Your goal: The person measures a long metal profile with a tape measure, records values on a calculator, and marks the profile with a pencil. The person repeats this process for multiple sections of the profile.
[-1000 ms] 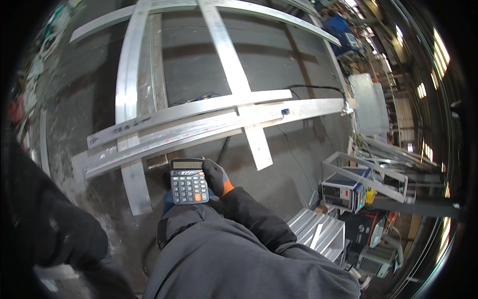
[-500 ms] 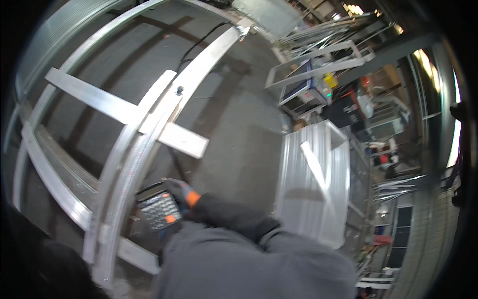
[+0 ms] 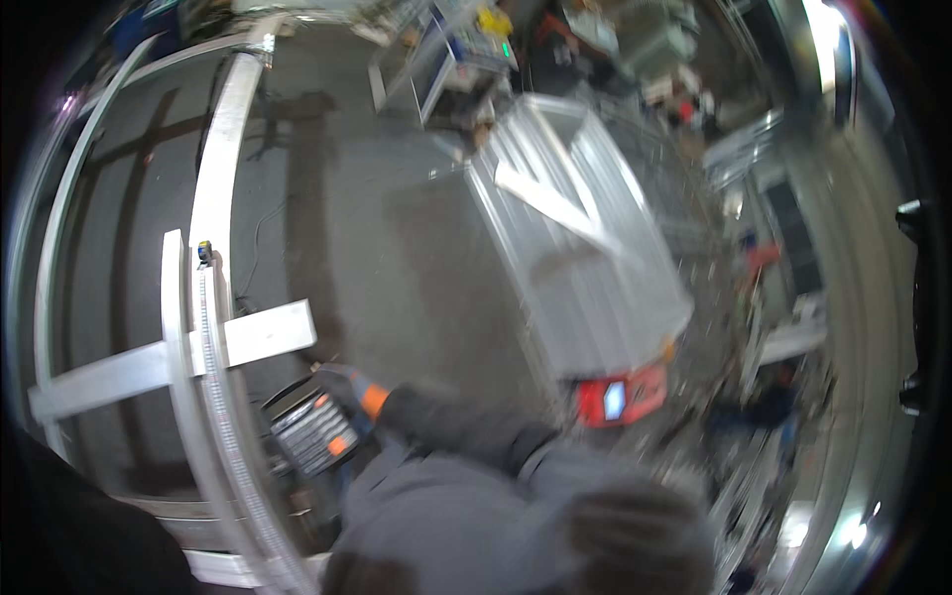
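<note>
My right hand (image 3: 347, 382), in a dark glove with an orange cuff, is closed on the far right edge of a calculator (image 3: 309, 436) with grey and orange keys. The calculator lies close to the right side of long aluminium profiles. Along one of these profiles (image 3: 177, 327) runs the pulled-out blade of a tape measure (image 3: 205, 252), whose small dark case sits at the far end. A flat aluminium bar (image 3: 268, 332) crosses the profiles. I cannot see my left hand; a blurred dark shape fills the lower left corner.
A stack of silver profiles (image 3: 585, 288) with a loose white strip on top stands to the right. Next to its near end is a red device (image 3: 623, 397) with a lit screen. A blue and white framed case (image 3: 461, 50) and assorted clutter stand farther back on the grey floor (image 3: 397, 238).
My view has swung to the right, so the frame and the profile stack appear farther left. The red device has come into sight. The calculator remains in my right hand.
</note>
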